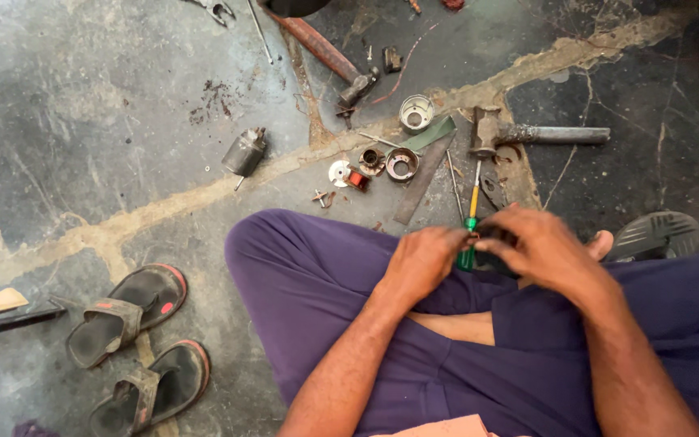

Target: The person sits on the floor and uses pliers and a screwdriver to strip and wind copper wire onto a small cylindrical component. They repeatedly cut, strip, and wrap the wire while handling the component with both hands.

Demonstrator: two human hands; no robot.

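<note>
The left hand (424, 260) and right hand (537, 247) meet over the person's lap, fingertips almost touching. The left fingers (451, 239) are curled together around something small and dark; what it is cannot be told. The right fingers (502, 235) bend inward toward the same spot, closed on a dark part (491, 236) that is mostly hidden. Whether both hands clamp 1 piece or 2 cannot be told.

Between the 2 sets of fingertips runs a screwdriver (469, 235) with a green and yellow handle. Its green end shows just below the fingers and its yellow end and shaft point away from them, toward the floor ahead. Whether either hand grips it cannot be told.

Just beyond the fingertips lie a flat strip (422, 180) and a thin rod (454, 184). Farther out from the left fingers sit a ring (402, 165), a small round part (372, 161), a copper coil (357, 179) and a white disc (339, 172), all close together. Beyond them stands a metal cup (416, 113). Ahead of the right fingers lies a hammer (527, 134), its head nearest the cup. A second hammer (329, 55) with a rusty handle lies farther off.

Well out to the left of the left fingers lies a grey motor (244, 152). 2 sandals (139, 348) rest on the floor (82, 121) beside the person's knee, well apart from both hands. A dark shoe (655, 235) sits just past the right hand.
</note>
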